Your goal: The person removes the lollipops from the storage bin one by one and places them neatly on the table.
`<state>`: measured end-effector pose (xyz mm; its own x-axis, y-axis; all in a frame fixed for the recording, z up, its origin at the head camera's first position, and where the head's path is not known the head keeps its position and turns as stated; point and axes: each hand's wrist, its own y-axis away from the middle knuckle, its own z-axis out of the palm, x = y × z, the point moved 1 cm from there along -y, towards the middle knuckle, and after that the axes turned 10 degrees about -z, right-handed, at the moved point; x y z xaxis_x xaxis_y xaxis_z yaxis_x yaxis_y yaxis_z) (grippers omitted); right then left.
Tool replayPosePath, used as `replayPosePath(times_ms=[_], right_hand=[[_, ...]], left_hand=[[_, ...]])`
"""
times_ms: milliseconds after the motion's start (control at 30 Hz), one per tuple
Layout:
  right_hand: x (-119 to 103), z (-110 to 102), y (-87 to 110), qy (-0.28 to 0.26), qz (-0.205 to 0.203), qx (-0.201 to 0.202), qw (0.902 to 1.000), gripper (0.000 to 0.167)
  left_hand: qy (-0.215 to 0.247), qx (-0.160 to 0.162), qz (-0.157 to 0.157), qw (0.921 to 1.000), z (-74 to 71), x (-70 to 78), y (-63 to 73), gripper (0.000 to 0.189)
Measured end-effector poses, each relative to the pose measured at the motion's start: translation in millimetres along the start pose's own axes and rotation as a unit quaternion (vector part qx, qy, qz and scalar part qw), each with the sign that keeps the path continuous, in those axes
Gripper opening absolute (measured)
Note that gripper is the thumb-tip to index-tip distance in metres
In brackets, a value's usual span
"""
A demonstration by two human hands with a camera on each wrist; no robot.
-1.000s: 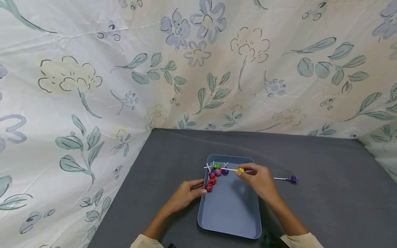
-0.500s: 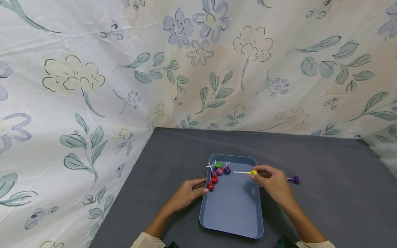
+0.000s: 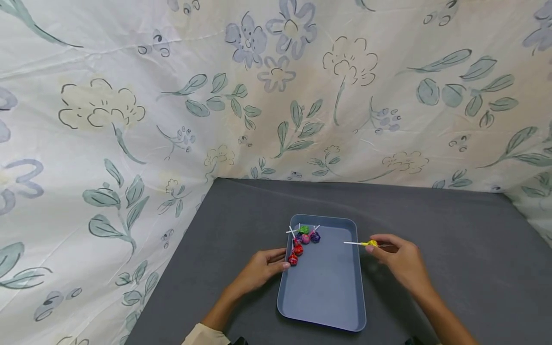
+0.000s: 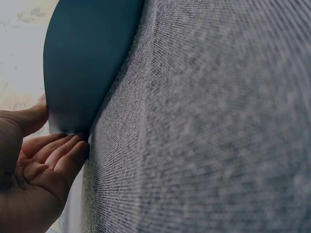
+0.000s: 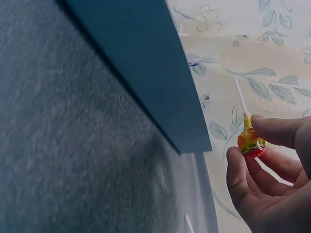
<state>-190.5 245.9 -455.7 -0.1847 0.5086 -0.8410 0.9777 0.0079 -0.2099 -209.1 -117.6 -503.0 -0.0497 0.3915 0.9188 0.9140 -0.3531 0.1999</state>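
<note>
In the head view my right hand (image 3: 401,258) pinches a yellow lollipop (image 3: 372,243) by its wrapped head. The white stick points left, over the right rim of a blue-grey tray (image 3: 325,287). In the right wrist view, thumb and fingertips grip the yellow and red wrapper of this lollipop (image 5: 251,141). My left hand (image 3: 260,270) holds the tray's left edge, thumb on the rim and fingers at the outer side. In the tray's far left part lie several lollipops: a green one (image 3: 304,230), a pink one (image 3: 305,238), purple ones and red ones (image 3: 293,259).
The tray lies on a table with a dark grey cloth (image 3: 241,211). A white stick (image 5: 188,224) lies on the table in the right wrist view. A floral curtain (image 3: 276,120) hangs behind and at the left.
My right hand has moved right with the yellow lollipop, from over the tray to beyond its right rim. It now covers the purple lollipop on the table. My left hand stays at the tray.
</note>
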Motion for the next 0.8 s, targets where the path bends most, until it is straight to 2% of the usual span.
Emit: replayPosePath(times_ms=[267, 800], right_hand=[[8.1, -7.5, 5.4, 0.002, -0.014, 0.013, 0.9998, 0.042], [32.7, -21.9, 15.6, 0.033, 0.011, 0.023, 0.9991, 0.041]], left_hand=[[0.013, -0.002, 0.0, 0.9999, 0.1, -0.4, 0.4, 0.052], [0.026, -0.009, 0.004, 0.9996, -0.3, -0.8, 2.3, 0.051]])
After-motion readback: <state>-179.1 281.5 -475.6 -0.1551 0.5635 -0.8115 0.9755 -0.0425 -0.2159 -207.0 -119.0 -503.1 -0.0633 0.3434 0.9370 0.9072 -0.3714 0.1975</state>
